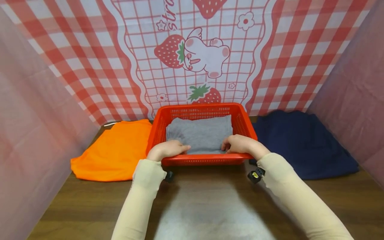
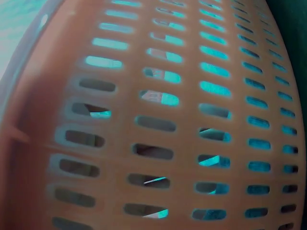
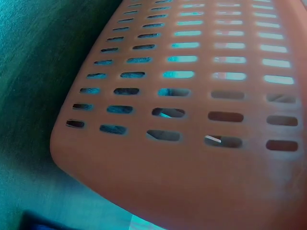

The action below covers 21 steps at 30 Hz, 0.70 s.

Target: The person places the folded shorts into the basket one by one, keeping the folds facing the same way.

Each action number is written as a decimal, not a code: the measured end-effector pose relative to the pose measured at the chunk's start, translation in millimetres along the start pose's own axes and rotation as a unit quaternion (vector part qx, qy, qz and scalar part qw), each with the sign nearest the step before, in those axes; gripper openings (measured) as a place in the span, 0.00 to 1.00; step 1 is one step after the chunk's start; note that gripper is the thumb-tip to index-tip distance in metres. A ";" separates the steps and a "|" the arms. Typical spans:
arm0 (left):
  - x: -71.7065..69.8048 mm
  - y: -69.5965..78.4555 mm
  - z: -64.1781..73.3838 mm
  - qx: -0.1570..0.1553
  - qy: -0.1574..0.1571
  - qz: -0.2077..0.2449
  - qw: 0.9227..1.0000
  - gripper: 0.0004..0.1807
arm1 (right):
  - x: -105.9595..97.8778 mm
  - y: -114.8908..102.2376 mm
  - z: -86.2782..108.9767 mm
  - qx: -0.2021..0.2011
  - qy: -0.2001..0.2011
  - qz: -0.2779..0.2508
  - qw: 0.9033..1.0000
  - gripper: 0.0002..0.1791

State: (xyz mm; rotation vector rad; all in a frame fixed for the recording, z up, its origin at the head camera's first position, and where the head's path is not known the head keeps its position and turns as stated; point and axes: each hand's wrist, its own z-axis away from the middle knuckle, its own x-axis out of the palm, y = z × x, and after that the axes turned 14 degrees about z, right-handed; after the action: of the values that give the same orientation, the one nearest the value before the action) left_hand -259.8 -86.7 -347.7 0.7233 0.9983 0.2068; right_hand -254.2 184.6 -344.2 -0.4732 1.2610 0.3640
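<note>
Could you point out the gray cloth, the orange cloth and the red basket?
Gray cloth (image 1: 201, 133): head view, middle of its top.
Orange cloth (image 1: 115, 151): head view, its middle.
Red basket (image 1: 207, 156): head view, front rim.

A printed backdrop (image 1: 138, 20) stands upright beyond the grip; its central panel carries a red grid with strawberries (image 1: 169, 51) and a white cartoon animal (image 1: 208, 55), flanked on both sides by red-and-white gingham (image 1: 312, 40). Pink side walls, left (image 1: 30, 116) and right (image 1: 351, 86), enclose the area outboard of the grip. Below the grip lies a brown wood-grain tabletop (image 1: 84, 206), with a pale patch of reflected light (image 1: 207, 206) on the near side.
</note>
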 end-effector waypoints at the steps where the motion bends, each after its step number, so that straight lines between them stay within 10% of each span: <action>1: -0.5 -0.3 0.2 0.013 0.006 0.004 1.000 0.21 | -0.4 0.2 -0.2 0.000 0.001 -0.001 1.000 0.10; 13: 3.2 2.7 5.2 0.150 0.160 0.088 0.972 0.14 | 3.7 -1.3 10.5 0.020 0.100 -0.038 0.994 0.16; 21: 12.5 12.2 8.8 0.164 0.233 0.123 0.951 0.11 | 8.6 -10.9 17.3 0.065 0.272 -0.013 0.960 0.11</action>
State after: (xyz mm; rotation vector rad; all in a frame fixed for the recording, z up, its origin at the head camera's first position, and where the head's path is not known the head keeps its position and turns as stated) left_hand -243.8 -75.6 -345.6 1.1385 1.4105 0.4498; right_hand -232.2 184.5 -347.0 -0.4929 1.7995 0.1247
